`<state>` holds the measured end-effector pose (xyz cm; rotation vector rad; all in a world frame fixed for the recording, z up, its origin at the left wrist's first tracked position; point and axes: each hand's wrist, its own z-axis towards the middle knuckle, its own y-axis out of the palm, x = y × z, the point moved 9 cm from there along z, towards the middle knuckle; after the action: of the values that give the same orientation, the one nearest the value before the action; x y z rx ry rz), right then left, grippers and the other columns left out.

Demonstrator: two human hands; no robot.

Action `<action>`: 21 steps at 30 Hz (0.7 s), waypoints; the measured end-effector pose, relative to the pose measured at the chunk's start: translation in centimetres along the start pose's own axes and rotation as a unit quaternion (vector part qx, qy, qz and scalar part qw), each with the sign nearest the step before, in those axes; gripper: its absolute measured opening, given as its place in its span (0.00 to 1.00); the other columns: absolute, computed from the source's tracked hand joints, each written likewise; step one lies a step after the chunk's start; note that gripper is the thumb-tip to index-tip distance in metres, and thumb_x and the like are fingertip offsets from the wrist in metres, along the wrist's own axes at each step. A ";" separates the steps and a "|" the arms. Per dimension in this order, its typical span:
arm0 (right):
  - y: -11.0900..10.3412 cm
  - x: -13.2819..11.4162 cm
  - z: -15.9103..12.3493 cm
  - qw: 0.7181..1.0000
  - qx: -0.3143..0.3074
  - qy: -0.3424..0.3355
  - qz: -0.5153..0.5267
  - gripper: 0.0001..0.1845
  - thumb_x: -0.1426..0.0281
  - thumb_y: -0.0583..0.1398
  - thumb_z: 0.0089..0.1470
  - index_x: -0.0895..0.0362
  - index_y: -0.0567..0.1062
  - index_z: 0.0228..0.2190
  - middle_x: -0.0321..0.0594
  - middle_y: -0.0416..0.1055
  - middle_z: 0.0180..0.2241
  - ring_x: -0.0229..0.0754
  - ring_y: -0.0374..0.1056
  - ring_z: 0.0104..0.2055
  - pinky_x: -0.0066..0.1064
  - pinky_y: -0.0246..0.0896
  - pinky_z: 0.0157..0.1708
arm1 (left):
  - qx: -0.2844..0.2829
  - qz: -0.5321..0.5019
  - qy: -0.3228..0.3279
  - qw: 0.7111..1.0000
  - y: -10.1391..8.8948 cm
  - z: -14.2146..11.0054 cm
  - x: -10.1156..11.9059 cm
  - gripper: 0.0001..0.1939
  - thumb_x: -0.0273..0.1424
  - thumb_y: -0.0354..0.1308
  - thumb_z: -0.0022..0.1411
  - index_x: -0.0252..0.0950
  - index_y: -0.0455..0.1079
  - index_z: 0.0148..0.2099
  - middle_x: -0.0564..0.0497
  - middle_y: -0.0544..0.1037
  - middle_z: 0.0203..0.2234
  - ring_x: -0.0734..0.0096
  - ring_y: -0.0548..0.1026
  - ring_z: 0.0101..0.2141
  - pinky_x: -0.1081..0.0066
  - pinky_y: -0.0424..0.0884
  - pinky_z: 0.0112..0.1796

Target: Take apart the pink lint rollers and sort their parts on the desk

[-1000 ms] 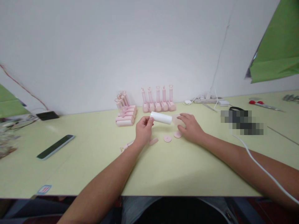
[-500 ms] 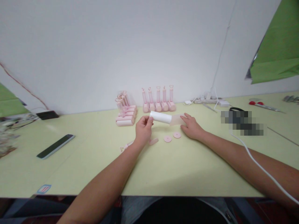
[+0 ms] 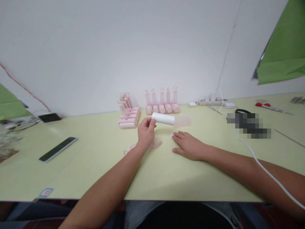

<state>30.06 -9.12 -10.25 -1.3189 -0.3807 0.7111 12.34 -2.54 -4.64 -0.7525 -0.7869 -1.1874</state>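
My left hand [image 3: 146,130] pinches the left end of a white sticky-paper roll [image 3: 163,118], held above the table. A translucent pink piece [image 3: 183,121] extends from the roll's right end; whether it is a loose sheet or a cover I cannot tell. My right hand [image 3: 188,145] lies palm down with fingers stretched out, fingertips touching a pink disc [image 3: 172,136]; another disc seen earlier is hidden under it. A small pink part [image 3: 157,144] and a pink handle with a heart-shaped loop [image 3: 128,149] lie by my left wrist, partly covered by my arm.
Pink lint rollers stand in a row [image 3: 162,108] by the wall, with a stacked group [image 3: 129,119] left of them. A phone [image 3: 58,149] lies left. A power strip [image 3: 212,101], red-handled tool [image 3: 271,107] and white cable [image 3: 262,165] are right.
My right hand has left the translucent piece and come down toward me onto the pink discs. My left hand still holds the roll almost in place.
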 end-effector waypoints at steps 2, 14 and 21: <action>0.0 2.0 0.5 1.000 0.010 0.028 -0.003 0.36 0.52 0.52 0.61 0.65 0.63 0.60 0.60 0.60 0.61 0.60 0.55 0.63 0.50 0.51 0.59 | 0.001 0.001 0.000 1.000 0.0 0.0 0.1 0.15 0.44 0.58 0.61 0.36 0.71 0.37 0.54 0.72 0.24 0.74 0.72 0.28 0.76 0.67 0.28; 1.2 4.6 1.8 0.998 0.011 0.054 0.016 0.38 0.50 0.48 0.62 0.64 0.59 0.63 0.58 0.53 0.65 0.61 0.49 0.66 0.55 0.45 0.62 | -0.002 0.009 -0.003 1.000 0.3 -0.2 0.3 0.15 0.44 0.58 0.61 0.36 0.70 0.37 0.55 0.72 0.24 0.74 0.73 0.28 0.75 0.69 0.29; -3.3 5.8 1.0 0.961 0.222 0.072 0.147 0.22 0.66 0.47 0.65 0.57 0.69 0.55 0.48 0.70 0.54 0.50 0.64 0.57 0.45 0.57 0.58 | -0.023 0.027 0.007 0.999 0.7 -0.5 0.9 0.16 0.44 0.58 0.61 0.35 0.71 0.37 0.54 0.73 0.26 0.73 0.72 0.28 0.73 0.67 0.31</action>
<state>34.53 -4.82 -7.66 -0.9971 0.0967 0.8823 13.22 -3.26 -4.18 -0.7982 -0.7262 -1.1635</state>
